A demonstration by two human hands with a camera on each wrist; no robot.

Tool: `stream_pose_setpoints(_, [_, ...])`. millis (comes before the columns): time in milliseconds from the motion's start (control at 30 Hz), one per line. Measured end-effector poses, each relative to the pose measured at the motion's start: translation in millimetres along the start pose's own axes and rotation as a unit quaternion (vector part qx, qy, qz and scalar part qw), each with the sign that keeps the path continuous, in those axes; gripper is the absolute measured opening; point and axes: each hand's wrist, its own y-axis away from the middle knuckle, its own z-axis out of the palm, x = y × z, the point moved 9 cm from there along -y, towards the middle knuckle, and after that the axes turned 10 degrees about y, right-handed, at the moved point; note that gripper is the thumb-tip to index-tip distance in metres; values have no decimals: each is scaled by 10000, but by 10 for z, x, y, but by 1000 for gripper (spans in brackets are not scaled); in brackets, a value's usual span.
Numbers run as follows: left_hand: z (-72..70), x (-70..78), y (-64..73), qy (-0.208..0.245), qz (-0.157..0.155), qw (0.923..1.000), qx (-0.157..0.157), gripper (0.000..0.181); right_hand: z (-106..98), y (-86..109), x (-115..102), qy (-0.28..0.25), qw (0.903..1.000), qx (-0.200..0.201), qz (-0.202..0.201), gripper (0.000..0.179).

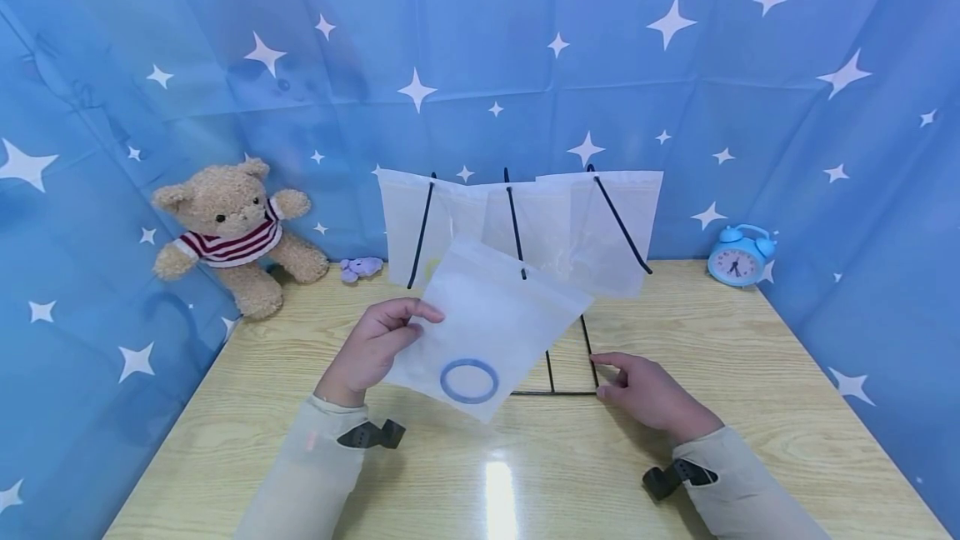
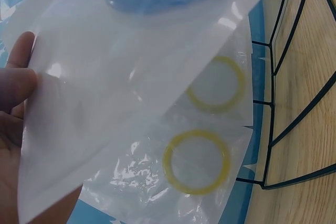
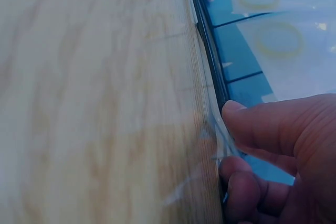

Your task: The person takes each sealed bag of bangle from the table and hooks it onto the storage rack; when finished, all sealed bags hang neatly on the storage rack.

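Note:
My left hand (image 1: 375,346) pinches the left edge of a translucent plastic bag (image 1: 510,315) between thumb and fingers. A blue ring (image 1: 444,382) shows through its lower part. The bag is tilted, held in front of a black wire rack (image 1: 555,393). My right hand (image 1: 648,390) grips the rack's front right corner, with thumb and fingers around the wire in the right wrist view. Similar bags (image 1: 618,223) hang from the rack's upper prongs. Through two of them, yellow rings (image 2: 226,161) show in the left wrist view. The held bag covers part of the rack.
The rack stands on a wood-grain table (image 1: 750,373). A teddy bear (image 1: 225,215) in a striped shirt sits at the back left, beside a small purple toy (image 1: 362,268). A blue alarm clock (image 1: 738,257) stands at the back right. Starry blue curtains (image 1: 487,40) hang behind.

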Motion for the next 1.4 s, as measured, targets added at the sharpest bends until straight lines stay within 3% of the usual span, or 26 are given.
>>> stream_pose_setpoints(167, [-9,-32,-5,-90,-8,10000,8,37,-7,6,-7,-5,10000,5,0,55])
stream_pose_setpoints(500, [28,-111,-22,-437,-418,9982,-42,27,-12,2,-7,-3,10000,4,-8,54])
stream_pose_setpoints(1000, [128,-208,-34,-704,-444,9958,-376,34,-10,-7,-4,-42,10000,-41,-2,54])
stream_pose_setpoints(1400, [229,-352,-30,-1042,-655,9882,-914,33,-5,-18,6,-7,10000,-35,19,54])
